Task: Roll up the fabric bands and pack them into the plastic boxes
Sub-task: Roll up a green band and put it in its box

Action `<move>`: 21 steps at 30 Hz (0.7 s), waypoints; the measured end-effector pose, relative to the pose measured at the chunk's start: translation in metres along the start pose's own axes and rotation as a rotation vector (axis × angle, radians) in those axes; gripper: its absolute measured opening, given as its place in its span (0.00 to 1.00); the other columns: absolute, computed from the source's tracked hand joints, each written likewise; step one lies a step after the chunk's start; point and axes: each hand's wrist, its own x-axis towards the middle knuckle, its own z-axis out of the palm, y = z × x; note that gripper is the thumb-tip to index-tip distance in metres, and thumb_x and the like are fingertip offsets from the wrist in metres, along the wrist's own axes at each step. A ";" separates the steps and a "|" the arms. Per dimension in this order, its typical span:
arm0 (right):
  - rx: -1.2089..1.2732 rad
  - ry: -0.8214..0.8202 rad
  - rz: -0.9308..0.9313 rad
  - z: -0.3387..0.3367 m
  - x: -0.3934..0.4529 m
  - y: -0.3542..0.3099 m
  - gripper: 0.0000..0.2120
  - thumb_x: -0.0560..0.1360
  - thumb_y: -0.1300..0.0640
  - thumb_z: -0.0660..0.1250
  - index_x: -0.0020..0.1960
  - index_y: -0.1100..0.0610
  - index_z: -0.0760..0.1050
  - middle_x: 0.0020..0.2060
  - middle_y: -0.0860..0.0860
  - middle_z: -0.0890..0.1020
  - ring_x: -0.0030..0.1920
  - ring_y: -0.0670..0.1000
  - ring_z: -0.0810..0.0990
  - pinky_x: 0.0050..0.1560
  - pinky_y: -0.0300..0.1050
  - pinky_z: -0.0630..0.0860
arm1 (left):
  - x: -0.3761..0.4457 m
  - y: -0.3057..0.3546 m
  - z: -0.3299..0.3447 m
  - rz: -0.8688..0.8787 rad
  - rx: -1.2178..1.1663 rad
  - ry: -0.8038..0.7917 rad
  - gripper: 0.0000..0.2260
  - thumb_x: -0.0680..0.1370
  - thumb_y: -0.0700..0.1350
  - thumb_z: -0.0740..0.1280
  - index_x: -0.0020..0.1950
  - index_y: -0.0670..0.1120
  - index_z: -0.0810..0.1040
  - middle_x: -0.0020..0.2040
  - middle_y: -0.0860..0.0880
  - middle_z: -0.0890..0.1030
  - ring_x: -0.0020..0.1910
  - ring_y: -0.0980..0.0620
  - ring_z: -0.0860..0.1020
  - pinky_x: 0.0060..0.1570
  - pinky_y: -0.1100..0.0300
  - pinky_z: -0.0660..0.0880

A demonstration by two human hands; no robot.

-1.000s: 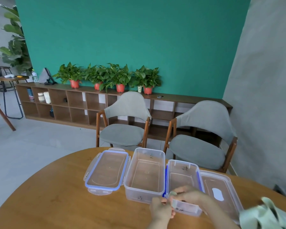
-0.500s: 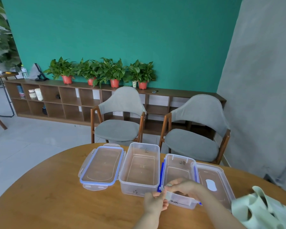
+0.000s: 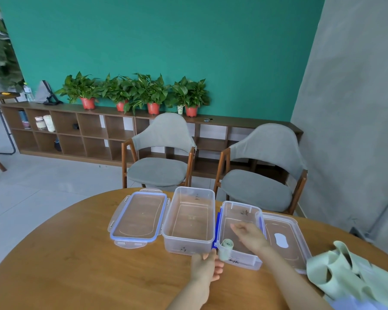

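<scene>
Round wooden worktop [image 3: 76, 253] before a teal wall. Two clear plastic boxes [image 3: 189, 222] side by side — lids off. Unrolled bands [image 3: 345, 271] heaped far right. Right hand [image 3: 248, 237], grip relaxed, over right box; left hand [image 3: 207, 265], loosely curled, holding nothing. Rolled band [image 3: 226, 248] upright in right box's near-left corner.

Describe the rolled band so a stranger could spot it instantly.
Start at the round wooden table, then find the right-hand clear plastic box, the smaller one. The rolled band stands on end in its near left corner: a tight pale green spiral, unlike the loose green bands heaped at right.
</scene>
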 end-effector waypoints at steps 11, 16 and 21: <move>0.322 0.413 -0.189 0.003 -0.061 0.002 0.10 0.76 0.56 0.68 0.37 0.58 0.79 0.30 0.49 0.81 0.34 0.48 0.79 0.41 0.43 0.74 | -0.041 0.001 -0.033 0.060 0.256 -0.054 0.10 0.80 0.45 0.62 0.47 0.42 0.79 0.34 0.49 0.83 0.28 0.55 0.76 0.30 0.65 0.70; 0.304 0.329 -0.155 0.024 -0.106 0.020 0.16 0.74 0.53 0.70 0.33 0.61 0.75 0.23 0.50 0.76 0.25 0.42 0.71 0.38 0.43 0.71 | -0.054 -0.015 -0.060 0.148 0.398 -0.007 0.06 0.79 0.44 0.63 0.46 0.43 0.77 0.32 0.50 0.82 0.24 0.57 0.74 0.24 0.69 0.66; 0.293 0.334 -0.118 0.034 -0.129 0.034 0.06 0.70 0.56 0.74 0.40 0.53 0.77 0.30 0.49 0.81 0.31 0.41 0.78 0.39 0.39 0.73 | -0.067 -0.022 -0.076 0.143 0.445 0.015 0.06 0.79 0.43 0.63 0.46 0.42 0.78 0.33 0.48 0.83 0.24 0.54 0.74 0.23 0.69 0.66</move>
